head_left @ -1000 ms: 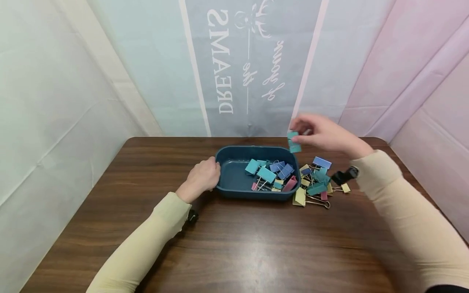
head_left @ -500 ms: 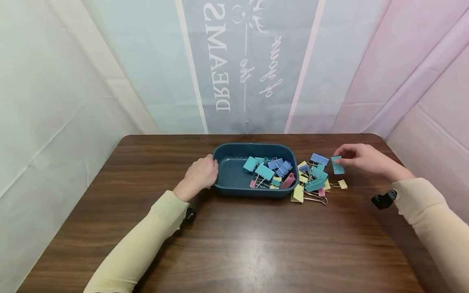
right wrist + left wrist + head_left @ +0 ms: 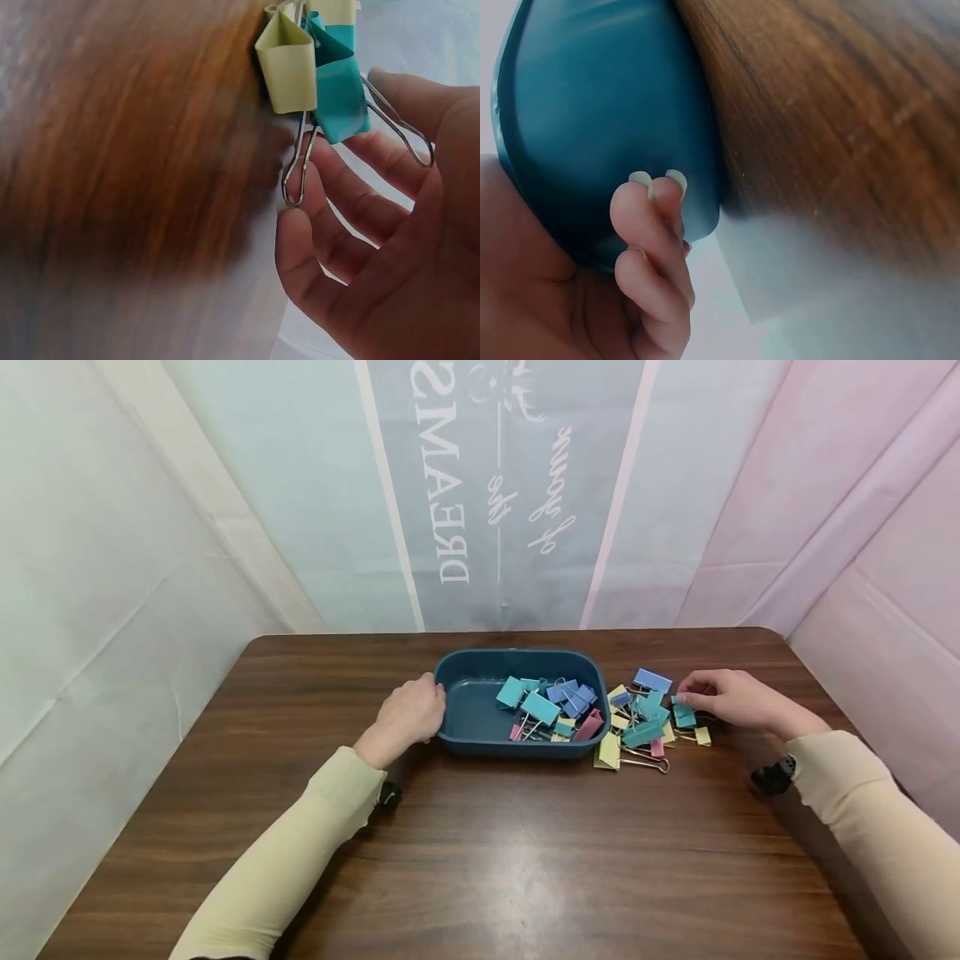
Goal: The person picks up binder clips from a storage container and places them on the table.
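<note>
Seen from the head, with twelve o'clock straight away from the person, a dark blue box (image 3: 468, 714) stands on the brown worktop (image 3: 517, 860) near its far edge. The left hand (image 3: 408, 710) holds the box at its nine o'clock end; in the left wrist view its fingers (image 3: 649, 217) are curled and clamped on the box wall. Teal, blue, yellow and pinkish-red clips lie jumbled in the box, mostly toward its three o'clock end: two blue clips (image 3: 573, 697) near that end, and a pinkish-red clip (image 3: 588, 725) in the four o'clock corner. Just beside the box, at its three o'clock, is a loose heap of more clips, with a blue clip (image 3: 652, 681) at the heap's twelve o'clock and a large yellow clip (image 3: 607, 752) between seven and eight, its long wire handle (image 3: 648, 766) pointing between three and four. At the heap's three o'clock edge is a teal clip (image 3: 684, 714), with the right hand (image 3: 731, 697) at it: thumb and fingers are closed about it, the thumb tip against a wire loop. A small yellow clip (image 3: 703, 736) lies between four and five o'clock from the teal clip. Behind the worktop, at twelve o'clock, hangs a pale cloth (image 3: 502, 485) with white lettering.
</note>
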Tool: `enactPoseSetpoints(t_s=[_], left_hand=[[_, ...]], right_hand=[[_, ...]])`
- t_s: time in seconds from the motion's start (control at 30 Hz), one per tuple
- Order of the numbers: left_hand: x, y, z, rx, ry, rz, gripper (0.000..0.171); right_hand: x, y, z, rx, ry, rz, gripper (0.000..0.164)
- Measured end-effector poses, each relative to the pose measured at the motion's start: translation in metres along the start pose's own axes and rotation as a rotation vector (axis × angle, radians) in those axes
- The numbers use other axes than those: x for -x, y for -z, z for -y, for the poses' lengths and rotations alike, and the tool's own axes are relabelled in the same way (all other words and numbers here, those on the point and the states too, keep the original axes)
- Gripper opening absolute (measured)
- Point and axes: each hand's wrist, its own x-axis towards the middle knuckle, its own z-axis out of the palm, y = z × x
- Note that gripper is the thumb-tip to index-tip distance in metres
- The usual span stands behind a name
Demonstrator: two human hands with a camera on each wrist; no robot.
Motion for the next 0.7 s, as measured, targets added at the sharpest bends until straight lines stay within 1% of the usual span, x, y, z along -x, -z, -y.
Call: enactPoseSetpoints(t_s=[0.17,0.23,0.33,0.47,0.6,0.7], left_hand=[[0.001,-0.002,0.001,0.006,0.012,-0.004,0.039],[0.001,-0.002,0.001,0.007,0.011,-0.005,0.040],[0.001,-0.002,0.001,0.011,0.001,-0.002,0.040],[0.002,0.000,0.000,0.006,-0.010,0.002,0.040],[0.002,0.002,0.000,-0.009,-0.008,0.006,0.038],[0.002,0.003,0.000,-0.026,-0.007,0.004,0.038]], right_hand=[[0.001,0.004,0.000,0.038,0.000,-0.029,0.029],[0.001,0.008,0.002,0.032,-0.008,-0.048,0.030],[0.000,0.013,0.008,0.012,-0.006,-0.101,0.030],[-0.001,0.018,0.033,-0.041,-0.004,-0.173,0.028],[-0.008,0.016,0.068,-0.117,0.019,-0.188,0.027],[-0.018,0.010,0.090,-0.124,0.063,-0.201,0.026]])
